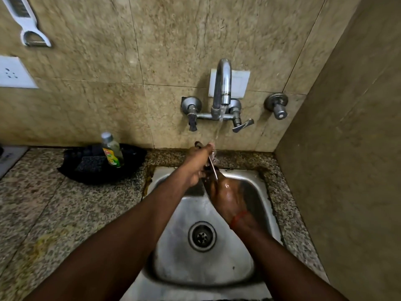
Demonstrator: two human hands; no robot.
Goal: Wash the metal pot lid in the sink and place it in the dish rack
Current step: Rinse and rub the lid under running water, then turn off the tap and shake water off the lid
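The metal pot lid (213, 168) is held on edge under the running water, so only its thin rim shows between my two hands. My left hand (196, 165) grips the lid from the left, fingers closed near its top. My right hand (225, 195), wet, is pressed flat against the lid's right face. Both hands are over the back of the steel sink (173, 263). Water falls from the tap (222, 88) onto the lid's upper edge. No dish rack is in view.
A black tray (130, 168) on the granite counter left of the sink holds a dish soap bottle (111, 152) and a dark scrub pad (91, 162). The drain (202, 236) is open. A tiled wall stands close on the right. A white peeler (28, 25) hangs upper left.
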